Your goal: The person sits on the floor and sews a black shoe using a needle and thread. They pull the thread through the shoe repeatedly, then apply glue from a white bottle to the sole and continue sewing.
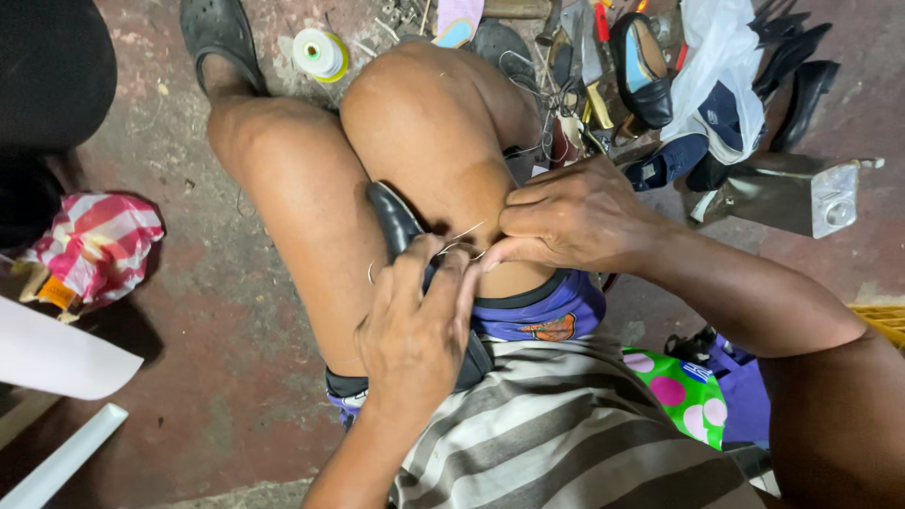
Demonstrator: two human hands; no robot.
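Two hands meet over one black shoe [394, 219] that is clamped between the person's two bare knees, toe pointing away. The left hand [415, 330] lies over the near part of the shoe, fingers curled around it, with the fingertips up at the shoe's edge. The right hand [570, 212] comes in from the right with its fingers folded and its thumb and forefinger pinched together just beside the left fingertips; one thin pale thread [467, 231] runs from that pinch toward the shoe. Whether a needle is in the pinch cannot be told.

On the reddish floor [217, 311] beyond the knees stands one spool [319, 54] of pale thread with a yellow rim. To the upper right lies a heap of footwear: one black shoe with a blue lining [641, 71], one white plastic bag [721, 66] and several more dark shoes, at least four, partly hidden under each other. One worn black sandal [219, 38] is on the person's foot at the top. At the left edge sits one red-and-white checked bag [94, 245].
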